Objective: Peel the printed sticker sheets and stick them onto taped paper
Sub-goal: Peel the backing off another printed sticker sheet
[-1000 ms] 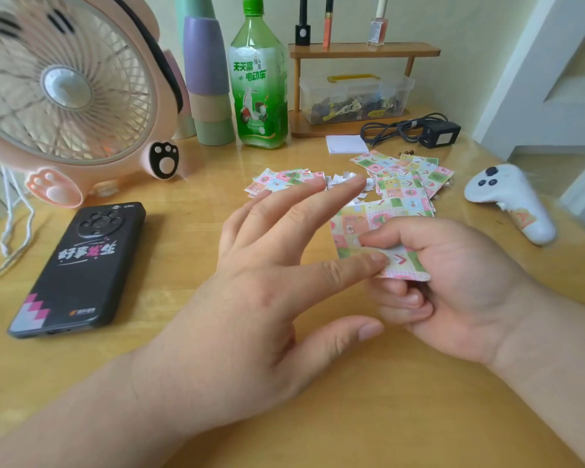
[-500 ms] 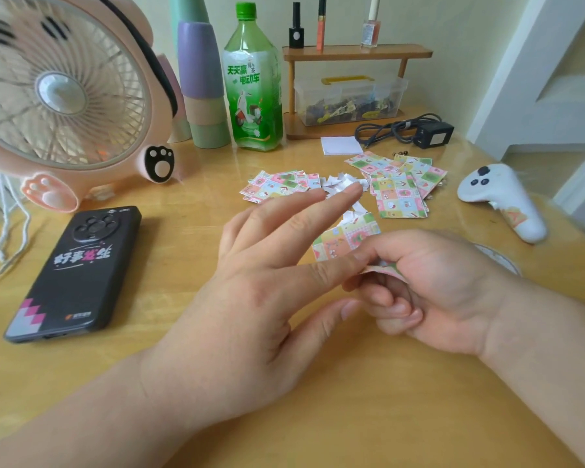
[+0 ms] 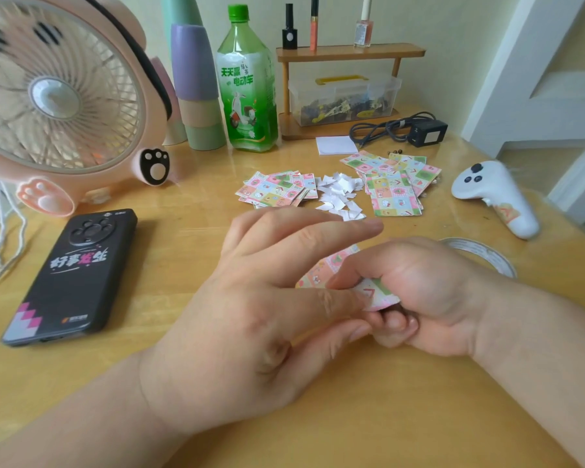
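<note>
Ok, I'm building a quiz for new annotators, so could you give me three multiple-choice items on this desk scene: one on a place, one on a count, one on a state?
1. Where do the white paper scraps lie relative to the left pile of sticker sheets and the right pile?
A. left of both
B. between them
C. right of both

2. How many small cosmetic bottles stand on top of the wooden shelf?
A. one
B. three
C. five

3. What is the right hand doing?
A. lying flat and open
B. curled, holding nothing
C. gripping a sticker sheet

Answers: 1 B, the scraps fill the gap between the piles; 2 B, three stand in a row on top; 3 C, its thumb and fingers curl round the sheet.
</note>
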The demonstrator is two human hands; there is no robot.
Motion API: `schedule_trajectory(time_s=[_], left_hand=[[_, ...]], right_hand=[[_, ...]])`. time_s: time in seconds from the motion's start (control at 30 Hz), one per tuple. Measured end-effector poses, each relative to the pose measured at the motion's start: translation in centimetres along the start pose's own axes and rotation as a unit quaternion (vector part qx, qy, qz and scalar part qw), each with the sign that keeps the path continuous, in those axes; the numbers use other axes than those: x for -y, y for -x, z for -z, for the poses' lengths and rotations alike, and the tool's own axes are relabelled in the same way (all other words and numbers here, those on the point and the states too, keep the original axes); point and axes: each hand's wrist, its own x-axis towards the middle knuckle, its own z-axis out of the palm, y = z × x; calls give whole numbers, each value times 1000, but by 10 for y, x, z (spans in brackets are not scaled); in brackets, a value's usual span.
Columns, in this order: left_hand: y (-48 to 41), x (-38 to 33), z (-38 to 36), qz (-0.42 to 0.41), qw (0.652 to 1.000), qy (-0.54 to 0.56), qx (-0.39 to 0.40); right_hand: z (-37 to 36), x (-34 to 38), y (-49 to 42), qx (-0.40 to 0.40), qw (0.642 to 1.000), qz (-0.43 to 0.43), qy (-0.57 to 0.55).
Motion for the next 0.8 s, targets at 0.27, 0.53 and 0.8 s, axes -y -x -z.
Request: schedule_trajectory(time_s=[0.27,0.53,0.8], left_hand=[[0,-8,-10,77,973,169,-134],[2,34,-7,483,765,346,-249],[3,33,-24,404,731,539,-109]], right_hand=[[5,-2,-6,-5,999,40,16],[6,-8,-5,54,983,134,115],[11,-10,-10,94,983,134,81]])
